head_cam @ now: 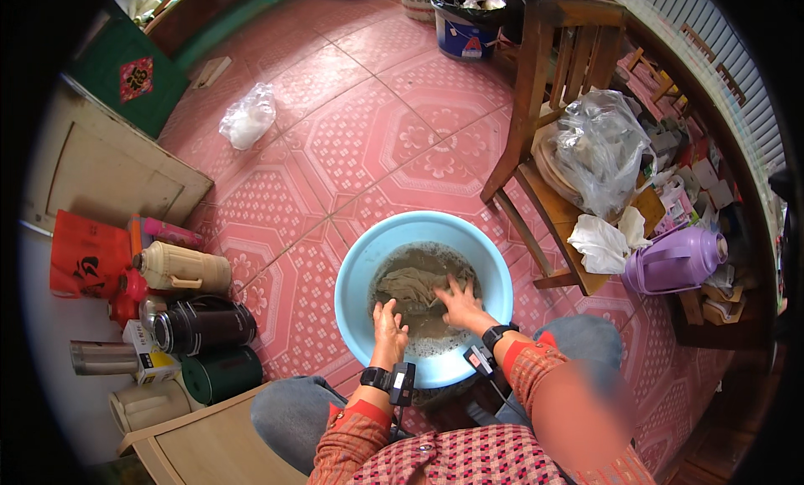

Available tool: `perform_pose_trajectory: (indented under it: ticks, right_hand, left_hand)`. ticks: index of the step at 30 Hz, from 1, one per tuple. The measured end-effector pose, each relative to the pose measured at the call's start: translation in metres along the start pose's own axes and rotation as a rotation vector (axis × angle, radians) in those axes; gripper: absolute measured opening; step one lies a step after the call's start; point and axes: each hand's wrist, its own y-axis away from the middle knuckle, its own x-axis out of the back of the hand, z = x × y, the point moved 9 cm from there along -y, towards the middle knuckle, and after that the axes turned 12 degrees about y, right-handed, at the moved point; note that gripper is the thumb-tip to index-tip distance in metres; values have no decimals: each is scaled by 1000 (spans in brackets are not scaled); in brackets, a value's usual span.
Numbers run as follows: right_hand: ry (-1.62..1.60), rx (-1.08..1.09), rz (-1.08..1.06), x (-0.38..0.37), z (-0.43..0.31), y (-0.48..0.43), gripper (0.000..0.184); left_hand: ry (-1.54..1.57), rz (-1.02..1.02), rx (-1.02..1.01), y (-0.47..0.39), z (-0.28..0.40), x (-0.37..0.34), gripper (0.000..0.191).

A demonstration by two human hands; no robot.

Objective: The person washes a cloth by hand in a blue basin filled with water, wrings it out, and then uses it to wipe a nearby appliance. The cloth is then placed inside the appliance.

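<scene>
Between my knees a light blue plastic basin holds murky, sudsy water with a wet greyish-beige cloth lying in it. My left hand hovers at the near left side of the water, palm turned inward, fingers apart and slightly curled, holding nothing. On the right, my right hand is spread over the cloth's right end, its fingertips touching or just above it. Both wrists carry black straps with small devices.
Right of the basin stands a wooden chair bearing plastic bags, beside a purple thermos flask. Flasks, including a dark one, crowd the left. A plastic bag lies on the tiled floor; a lined bucket stands farther back.
</scene>
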Motion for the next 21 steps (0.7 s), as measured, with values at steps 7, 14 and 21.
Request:
perform_pose_trajectory:
  ticks: [7, 14, 21]
  right_hand:
    - [-360, 33, 27, 12, -4, -5, 24]
    - [-799, 447, 112, 121, -72, 58, 31]
    - [-1018, 52, 309, 131, -10, 75, 54]
  left_hand:
    - [-21, 84, 230, 0, -25, 4, 81]
    - [444, -347, 377, 9, -25, -53, 74]
    - [487, -265, 289, 2, -27, -63, 37]
